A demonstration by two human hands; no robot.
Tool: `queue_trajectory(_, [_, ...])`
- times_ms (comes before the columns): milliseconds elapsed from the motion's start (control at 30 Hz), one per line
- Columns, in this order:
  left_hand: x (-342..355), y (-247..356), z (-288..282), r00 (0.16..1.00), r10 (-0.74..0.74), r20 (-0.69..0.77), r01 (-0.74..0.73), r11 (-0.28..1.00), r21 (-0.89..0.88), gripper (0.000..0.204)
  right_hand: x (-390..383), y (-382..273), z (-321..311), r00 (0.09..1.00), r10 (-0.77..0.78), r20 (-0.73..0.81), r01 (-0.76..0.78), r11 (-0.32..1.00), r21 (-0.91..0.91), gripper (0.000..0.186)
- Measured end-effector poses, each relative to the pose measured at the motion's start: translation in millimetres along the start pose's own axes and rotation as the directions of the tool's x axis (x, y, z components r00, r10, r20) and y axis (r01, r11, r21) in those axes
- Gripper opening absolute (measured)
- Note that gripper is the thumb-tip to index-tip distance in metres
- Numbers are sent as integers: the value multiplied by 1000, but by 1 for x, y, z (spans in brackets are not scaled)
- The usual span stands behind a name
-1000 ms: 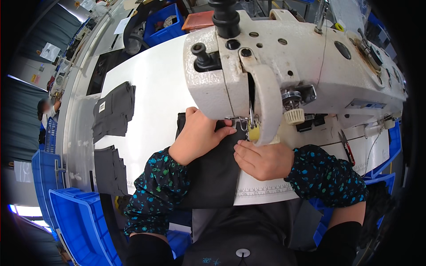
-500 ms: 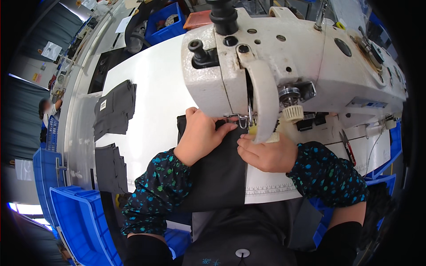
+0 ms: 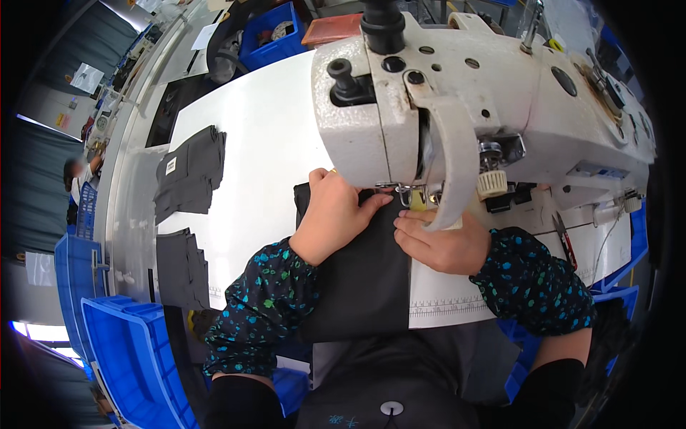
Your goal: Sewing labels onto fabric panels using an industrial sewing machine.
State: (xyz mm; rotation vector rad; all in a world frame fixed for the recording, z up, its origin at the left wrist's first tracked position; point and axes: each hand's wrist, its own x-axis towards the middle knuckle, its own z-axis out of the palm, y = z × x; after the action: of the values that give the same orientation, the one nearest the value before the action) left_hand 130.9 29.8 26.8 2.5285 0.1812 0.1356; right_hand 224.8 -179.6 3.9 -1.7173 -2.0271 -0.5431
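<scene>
A dark grey piece of fabric (image 3: 361, 286) lies under the needle area of a white sewing machine (image 3: 493, 93) and reaches to the table's near edge. My left hand (image 3: 334, 218) is closed on its upper part, thumb stretched toward the metal presser foot (image 3: 407, 194). My right hand (image 3: 446, 243) has its fingers bent together at the fabric's right edge, just in front of the foot. The machine's pale curved guard partly covers those right fingers. Both forearms wear dark sleeve covers with blue and green spots.
Two stacks of dark cut pieces, the far stack (image 3: 191, 171) and the near stack (image 3: 182, 268), lie on the white table at left. Red-handled snips (image 3: 564, 242) rest at right. Blue bins (image 3: 136, 357) stand at lower left. Another person (image 3: 80, 175) sits far left.
The whole view has shifted slightly, so the machine and table appear farther right. Both hands keep nearly the same place on the fabric by the presser foot.
</scene>
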Motion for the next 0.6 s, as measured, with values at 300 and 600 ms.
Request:
queue_trajectory(300, [-13,-12,-2,999,5,-53,3,989,145,38,-2,-12,-6,999,-35,-10,34,999,-41,19])
queue_trajectory(600, [-91,-23,-44,896,-427,-124,438,896,73,43,-11,-43,-14,981,-171,-95,175,984,37,29])
